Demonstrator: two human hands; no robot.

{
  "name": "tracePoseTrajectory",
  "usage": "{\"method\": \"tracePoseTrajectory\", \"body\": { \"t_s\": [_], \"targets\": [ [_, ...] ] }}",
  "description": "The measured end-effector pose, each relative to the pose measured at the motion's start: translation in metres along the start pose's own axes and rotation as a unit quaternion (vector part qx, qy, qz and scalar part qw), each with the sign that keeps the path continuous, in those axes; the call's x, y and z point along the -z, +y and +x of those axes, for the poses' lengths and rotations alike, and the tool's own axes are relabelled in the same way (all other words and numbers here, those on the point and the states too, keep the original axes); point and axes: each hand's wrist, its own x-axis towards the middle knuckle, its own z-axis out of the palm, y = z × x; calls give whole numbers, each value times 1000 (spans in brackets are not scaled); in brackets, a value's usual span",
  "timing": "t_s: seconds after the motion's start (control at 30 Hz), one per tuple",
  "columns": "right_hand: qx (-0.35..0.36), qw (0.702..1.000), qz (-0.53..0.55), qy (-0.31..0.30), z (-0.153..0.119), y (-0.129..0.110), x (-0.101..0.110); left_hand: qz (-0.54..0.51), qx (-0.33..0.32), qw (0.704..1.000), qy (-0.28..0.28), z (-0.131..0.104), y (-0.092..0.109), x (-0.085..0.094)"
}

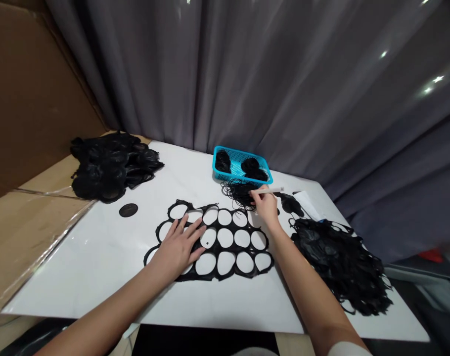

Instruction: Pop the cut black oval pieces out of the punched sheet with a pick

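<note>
So my left hand (178, 247) is lying palm-down, fingers spread pretty wide, on this flat black rubbery sheet with rows of round holes (234, 251). It's sitting right in front of me on the glossy white tabletop (91, 267), so I guess the palm's pinning it flat. My right hand (265, 205) is pinching a slim whitish stick-shaped tool (272, 190), right at a tangled heap of thin black rings (239, 192). The bright blue plastic mesh basket (225, 176) is sitting just behind that heap, probably for easy reach.

Dim curtain (247, 84), brighter tabletop (80, 267), star-like glints (437, 79), stretched edges
</note>
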Motion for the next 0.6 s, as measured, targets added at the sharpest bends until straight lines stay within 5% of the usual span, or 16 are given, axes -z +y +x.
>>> {"method": "tracePoseTrajectory", "body": {
  "t_s": [0.13, 0.33, 0.4, 0.6],
  "targets": [
    [-138, 940, 254, -181, -26, -13, -16, -15, -7, 1000, 21, 0, 1, 8],
    [-230, 848, 351, -324, -80, -35, -36, -39, -50, 997, 43, -33, 30, 19],
    [-211, 852, 328, -349, -98, -39, -38, -36, -47, 997, 43, -45, 39, 18],
    [-3, 933, 95, -346, -130, -42, -39, -25, -41, 998, 49, -52, 44, 12]
  ]
}}
